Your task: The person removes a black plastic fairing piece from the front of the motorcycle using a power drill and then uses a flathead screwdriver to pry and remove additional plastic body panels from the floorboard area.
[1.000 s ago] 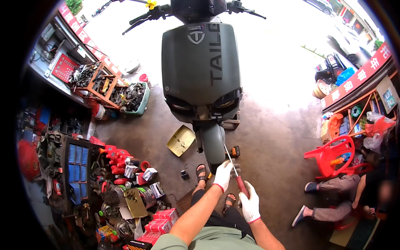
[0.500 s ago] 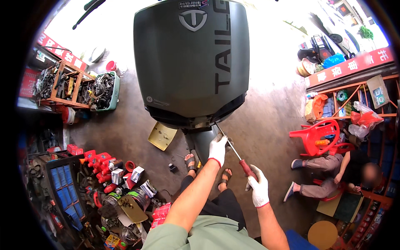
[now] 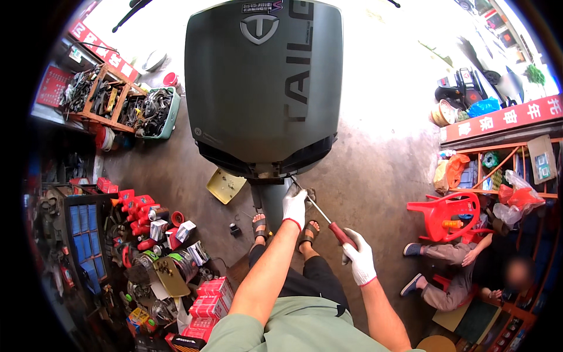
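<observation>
A large dark grey-green case with rounded corners fills the top middle, black trim along its lower edge. Below it a grey panel slopes down between my feet. A long screwdriver with a dark red handle and thin metal shaft slants up to the underside of the case, where its tip is hard to see. My left hand, in a white glove, is closed about the shaft near the tip. At the handle's rear end, my right hand, also in a white glove, has its fingers closed round the grip.
A yellow tray with small parts lies on the floor left of the panel. Red bottles and boxes crowd the lower left. On the right stands a red plastic chair, near a seated person with legs stretched out.
The whole view has shifted slightly, so the case sits a little further left. Both hands keep their places on the screwdriver, whose tip stays under the case.
</observation>
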A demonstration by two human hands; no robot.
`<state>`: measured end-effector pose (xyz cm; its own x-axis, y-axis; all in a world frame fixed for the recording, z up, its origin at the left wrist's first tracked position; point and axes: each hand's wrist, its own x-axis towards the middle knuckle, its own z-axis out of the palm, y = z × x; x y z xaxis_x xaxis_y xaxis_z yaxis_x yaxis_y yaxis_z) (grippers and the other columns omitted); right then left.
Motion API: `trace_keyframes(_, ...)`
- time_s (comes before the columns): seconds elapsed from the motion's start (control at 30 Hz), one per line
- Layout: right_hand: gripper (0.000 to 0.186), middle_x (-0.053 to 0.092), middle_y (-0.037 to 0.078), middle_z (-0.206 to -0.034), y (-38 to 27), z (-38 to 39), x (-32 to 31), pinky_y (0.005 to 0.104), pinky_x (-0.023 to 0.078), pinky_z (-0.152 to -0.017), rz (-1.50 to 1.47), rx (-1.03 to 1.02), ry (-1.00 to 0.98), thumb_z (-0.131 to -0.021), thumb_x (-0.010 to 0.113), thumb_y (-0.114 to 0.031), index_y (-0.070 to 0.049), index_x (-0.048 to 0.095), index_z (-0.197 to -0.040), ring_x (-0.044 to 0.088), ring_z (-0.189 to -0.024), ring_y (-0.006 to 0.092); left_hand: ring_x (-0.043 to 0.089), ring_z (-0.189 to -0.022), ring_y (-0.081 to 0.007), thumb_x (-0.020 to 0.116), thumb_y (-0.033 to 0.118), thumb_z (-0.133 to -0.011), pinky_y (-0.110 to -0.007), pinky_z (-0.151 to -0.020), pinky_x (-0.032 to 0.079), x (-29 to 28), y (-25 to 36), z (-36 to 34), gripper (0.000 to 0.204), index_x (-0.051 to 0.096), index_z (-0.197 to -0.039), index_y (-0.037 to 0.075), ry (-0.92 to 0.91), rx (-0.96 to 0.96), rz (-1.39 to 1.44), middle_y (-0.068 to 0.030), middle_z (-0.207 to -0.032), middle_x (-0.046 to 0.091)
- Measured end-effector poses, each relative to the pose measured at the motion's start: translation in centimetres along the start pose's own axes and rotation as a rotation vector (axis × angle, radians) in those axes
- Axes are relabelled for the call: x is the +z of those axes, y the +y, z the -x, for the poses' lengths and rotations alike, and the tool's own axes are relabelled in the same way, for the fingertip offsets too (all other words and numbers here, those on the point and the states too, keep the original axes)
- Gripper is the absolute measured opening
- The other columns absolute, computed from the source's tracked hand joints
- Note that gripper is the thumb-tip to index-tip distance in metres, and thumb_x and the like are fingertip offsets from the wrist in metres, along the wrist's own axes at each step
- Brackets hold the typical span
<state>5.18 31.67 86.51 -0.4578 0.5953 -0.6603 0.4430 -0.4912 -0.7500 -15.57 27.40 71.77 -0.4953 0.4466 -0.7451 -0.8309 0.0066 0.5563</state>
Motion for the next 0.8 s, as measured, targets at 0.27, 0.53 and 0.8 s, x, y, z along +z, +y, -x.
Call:
trace_keyframes(0.27, 0.045, 0.066, 0.011, -0.102, -0.4, -0.8, -2.1, 0.0245, 0.047, -0.055, -0.002, -0.006, -0.073, -0.093, 0.055, -0.006, 0.002, 0.051, -0.137, 0.054, -0.060, 0.0090, 0.069, -0.077, -0.0153, 0.054, 0.003, -0.097, -0.023, -0.056, 0.052, 0.8, -0.6, -0.2, 0.036, 0.055, -0.131, 0.012, 0.064, 0.022, 0.057, -0.0059, -0.100, 0.069)
trace_keyframes(0.53, 0.045, 0.066, 0.011, -0.103, -0.5, -1.6, -2.4, 0.0248, 0.047, -0.054, -0.023, 0.001, -0.095, -0.093, 0.056, -0.007, 0.002, 0.050, -0.137, 0.055, -0.060, 0.0094, 0.068, -0.077, -0.0161, 0.054, 0.002, -0.097, -0.023, -0.056, 0.052, 0.7, -0.8, -0.7, 0.036, 0.056, -0.131, 0.012, 0.093, 0.032, 0.094, -0.0065, -0.101, 0.069)
trace_keyframes(0.8, 0.045, 0.066, 0.011, -0.102, -0.7, -1.4, -2.6, 0.0250, 0.047, -0.054, -0.054, 0.019, -0.100, -0.093, 0.055, -0.007, 0.002, 0.050, -0.138, 0.055, -0.060, 0.0097, 0.069, -0.077, -0.0162, 0.055, 0.002, -0.097, -0.023, -0.056, 0.053, 1.3, -0.5, -0.5, 0.039, 0.055, -0.134, 0.012, 0.098, 0.049, 0.079, -0.0067, -0.101, 0.069)
